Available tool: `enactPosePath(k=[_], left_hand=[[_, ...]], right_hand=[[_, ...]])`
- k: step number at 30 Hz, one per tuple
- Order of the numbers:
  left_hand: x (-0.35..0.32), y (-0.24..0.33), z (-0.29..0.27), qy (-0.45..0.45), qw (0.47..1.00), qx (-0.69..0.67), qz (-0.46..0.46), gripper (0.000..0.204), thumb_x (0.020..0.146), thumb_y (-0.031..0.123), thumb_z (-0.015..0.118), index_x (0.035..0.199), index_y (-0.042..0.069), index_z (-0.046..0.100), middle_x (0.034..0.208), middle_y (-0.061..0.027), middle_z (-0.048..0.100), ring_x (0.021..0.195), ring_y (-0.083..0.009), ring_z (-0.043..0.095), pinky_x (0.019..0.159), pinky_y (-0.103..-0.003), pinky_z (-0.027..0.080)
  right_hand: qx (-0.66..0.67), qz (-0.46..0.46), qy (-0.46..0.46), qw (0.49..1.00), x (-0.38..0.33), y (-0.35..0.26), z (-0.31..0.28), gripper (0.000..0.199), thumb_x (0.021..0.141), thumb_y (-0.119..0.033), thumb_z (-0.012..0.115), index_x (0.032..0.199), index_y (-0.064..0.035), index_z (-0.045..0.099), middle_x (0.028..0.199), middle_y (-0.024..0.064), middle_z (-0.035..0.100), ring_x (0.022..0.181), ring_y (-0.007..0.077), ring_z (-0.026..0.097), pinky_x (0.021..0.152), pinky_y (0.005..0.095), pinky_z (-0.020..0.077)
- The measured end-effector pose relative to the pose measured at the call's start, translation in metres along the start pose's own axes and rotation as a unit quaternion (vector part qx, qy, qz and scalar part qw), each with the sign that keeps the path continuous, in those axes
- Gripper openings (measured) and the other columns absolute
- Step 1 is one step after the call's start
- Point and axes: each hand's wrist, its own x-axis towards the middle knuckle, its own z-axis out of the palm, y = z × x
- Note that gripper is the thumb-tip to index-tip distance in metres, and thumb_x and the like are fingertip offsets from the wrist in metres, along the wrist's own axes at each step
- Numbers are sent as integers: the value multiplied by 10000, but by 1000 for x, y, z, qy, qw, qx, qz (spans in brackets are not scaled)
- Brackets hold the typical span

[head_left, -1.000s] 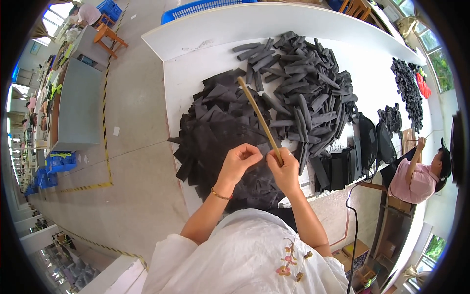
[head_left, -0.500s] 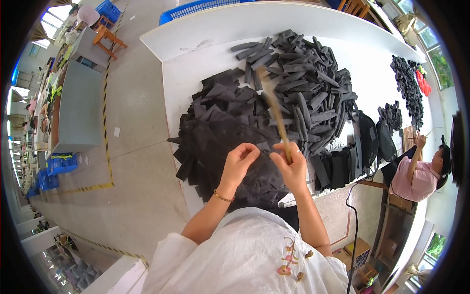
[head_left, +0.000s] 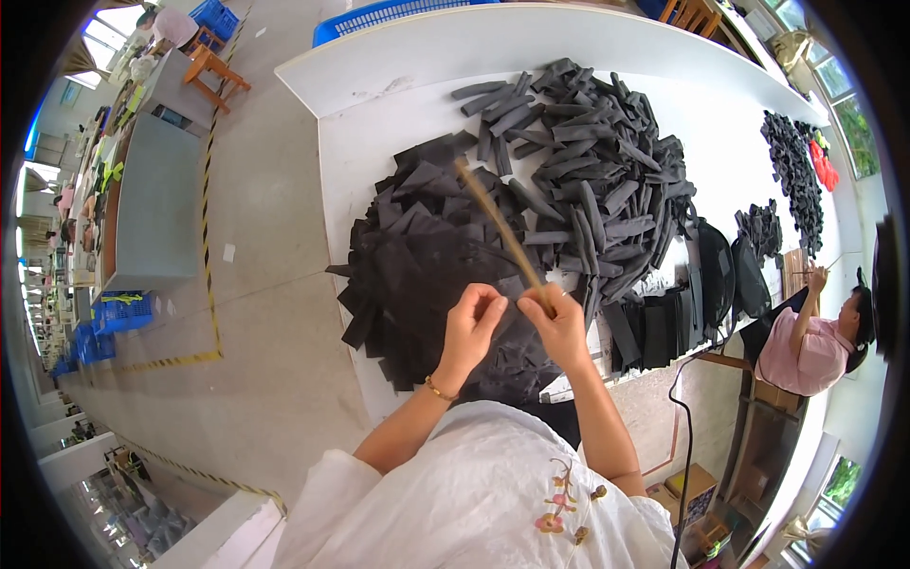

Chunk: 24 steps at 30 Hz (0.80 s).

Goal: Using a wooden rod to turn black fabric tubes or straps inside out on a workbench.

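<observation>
My right hand (head_left: 559,332) is closed around the lower end of a thin wooden stick (head_left: 500,223), which slants up and to the left over the pile. A short gap away, my left hand (head_left: 470,327) has its thumb and fingers pinched together. Anything in that pinch is lost against the dark cloth behind it. Under both hands lies a heap of flat black fabric pieces (head_left: 409,261). To its right and farther back is a second heap, of narrow black fabric tubes (head_left: 616,156).
The white table (head_left: 355,137) has a raised board (head_left: 408,71) along its far side. Stacked black strips (head_left: 657,332) and black bags (head_left: 716,270) lie at the right. A black cable (head_left: 689,446) hangs there. Beyond, a co-worker in pink (head_left: 806,346) sits at the table.
The stick has swung to the left, its far tip now over the flat pieces. Both hands have shifted slightly, with the right one a little lower and to the left.
</observation>
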Motion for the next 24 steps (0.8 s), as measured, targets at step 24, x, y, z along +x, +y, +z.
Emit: enactPosePath(k=[24], left_hand=[[-40,-38,-11,-21,988,137,74,159,943,142,573,882,31,669,666,-22,611,568,-99,531,536,-260,434]], right_hand=[[372,28,237,897,80,-23,-49,282,932,-227,611,1142,-49,549,659,-18,510,391,9,310,342,189,227]])
